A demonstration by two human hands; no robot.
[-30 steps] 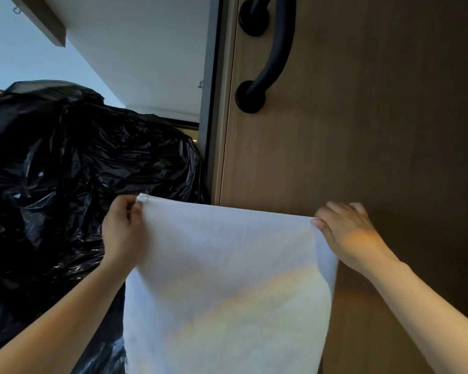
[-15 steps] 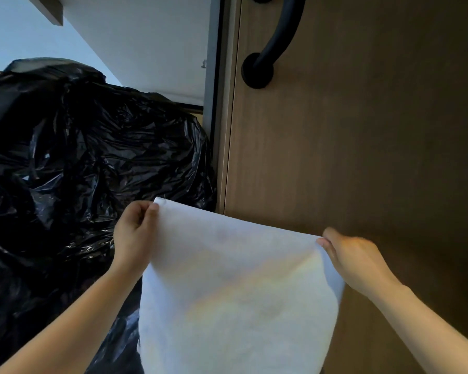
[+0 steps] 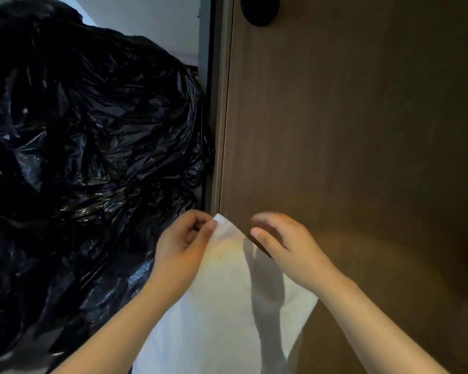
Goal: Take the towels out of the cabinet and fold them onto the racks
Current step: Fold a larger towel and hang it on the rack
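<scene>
Head view: the left hand (image 3: 184, 247) pinches the white towel (image 3: 227, 306) by its top corner, apparently so it hangs folded, while the right hand (image 3: 289, 252), its blurred fingers curled, hovers beside it, grip unclear.

One head-worn wide-angle camera faces a wooden door (image 3: 362, 130) from close range.

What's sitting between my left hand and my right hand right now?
Head view: the top corner of the white cloth towel, pinched by your left hand, fills the gap, with a sliver of brown wooden door before your right hand.
</scene>
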